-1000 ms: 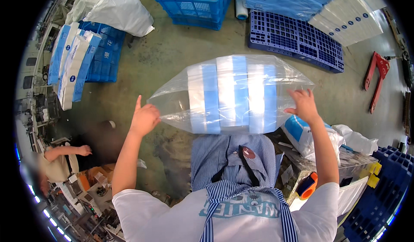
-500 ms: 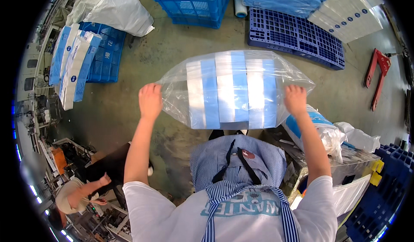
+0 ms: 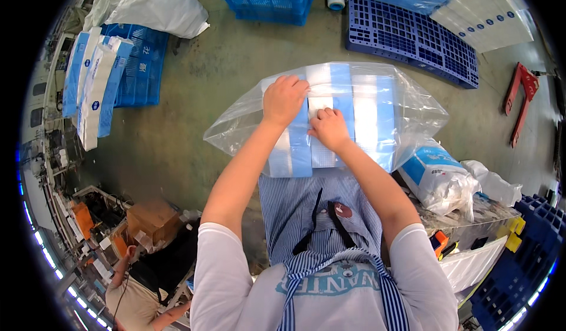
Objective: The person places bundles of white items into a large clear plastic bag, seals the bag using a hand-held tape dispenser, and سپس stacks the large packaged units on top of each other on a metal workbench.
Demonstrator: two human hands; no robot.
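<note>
A clear plastic bag (image 3: 423,110) is spread in front of me around several packs in white and pale blue stripes (image 3: 372,118). My left hand (image 3: 285,100) is on the upper middle of the bag, its bent fingers close together and closed on the film. Lower and to the right, my right hand (image 3: 330,125) rests on the bag over the middle pack, fingers bent and thumb apart. Between the two hands shows a small white patch (image 3: 321,103); I cannot tell whether it is a label. The palms are hidden.
Blue crates (image 3: 144,65) stand far left and at the back, and a blue pallet (image 3: 413,39) lies back right. A filled plastic bag (image 3: 439,174) lies on a bench to the right. Beyond it is a red forked handle (image 3: 520,98). A co-worker (image 3: 141,289) is lower left.
Both hands have left the bag's two ends and come together over its middle, the left one higher. The bag has shifted slightly right. The co-worker has changed posture.
</note>
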